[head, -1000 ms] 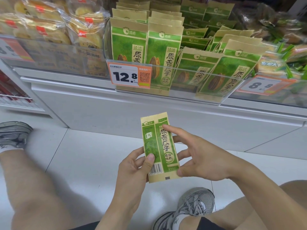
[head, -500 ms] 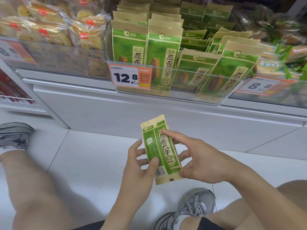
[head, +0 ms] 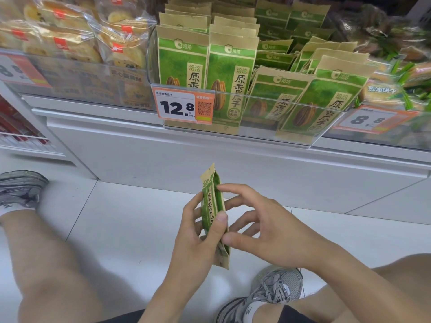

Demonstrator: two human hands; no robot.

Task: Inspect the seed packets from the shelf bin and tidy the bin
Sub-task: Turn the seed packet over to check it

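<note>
At the lower centre of the frame the left hand (head: 198, 231) grips a green and kraft-brown sunflower seed packet (head: 213, 206), thumb curled over its front and fingers behind, so the packet stands upright and turned nearly edge-on; the characters 原香瓜子 run down its narrow visible face. The right hand (head: 265, 227) sits just beside it with fingers spread and loosely bent, forefinger tip and thumb tip touching the packet's right edge. Above, in the upper centre, the clear shelf bin (head: 268, 131) holds rows of matching packets printed 洽洽 and 原香瓜子, some upright, those on the right leaning. An orange price tag (head: 183, 106) on its front reads 12.8 and 500g. A second tag (head: 370, 118) at right reads 8.8.
</note>
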